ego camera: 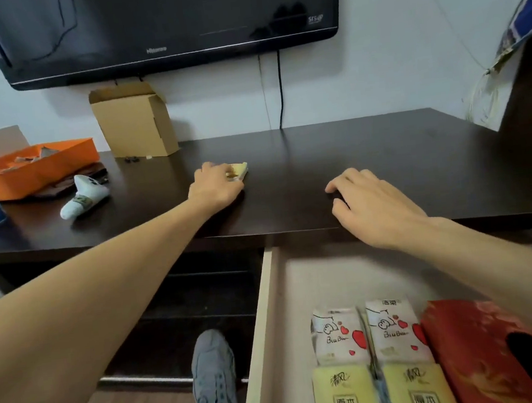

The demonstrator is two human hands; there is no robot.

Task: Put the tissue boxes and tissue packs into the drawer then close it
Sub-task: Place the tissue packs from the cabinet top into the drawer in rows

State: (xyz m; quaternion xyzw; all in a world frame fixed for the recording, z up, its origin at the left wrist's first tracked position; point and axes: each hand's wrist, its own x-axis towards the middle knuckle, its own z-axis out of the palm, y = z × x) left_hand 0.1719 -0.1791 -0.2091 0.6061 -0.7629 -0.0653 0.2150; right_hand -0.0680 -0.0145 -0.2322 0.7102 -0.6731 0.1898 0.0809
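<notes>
A small yellow tissue pack (239, 169) lies on the dark desk top (384, 157), and my left hand (216, 186) is closed over its near end. My right hand (372, 204) rests palm-down on the desk's front edge, fingers slightly curled, holding nothing. Below it the light wooden drawer (261, 331) stands pulled open. Inside lie two white tissue packs (339, 335) side by side, two yellow packs (345, 395) in front of them, and a red tissue box (480, 353) at the right, partly hidden by my right forearm.
An orange tray (37, 168), a white sock (84, 196) and an open cardboard box (135, 123) sit on the desk's left and back. A television (159, 23) hangs above. My grey shoe (213, 378) stands left of the drawer.
</notes>
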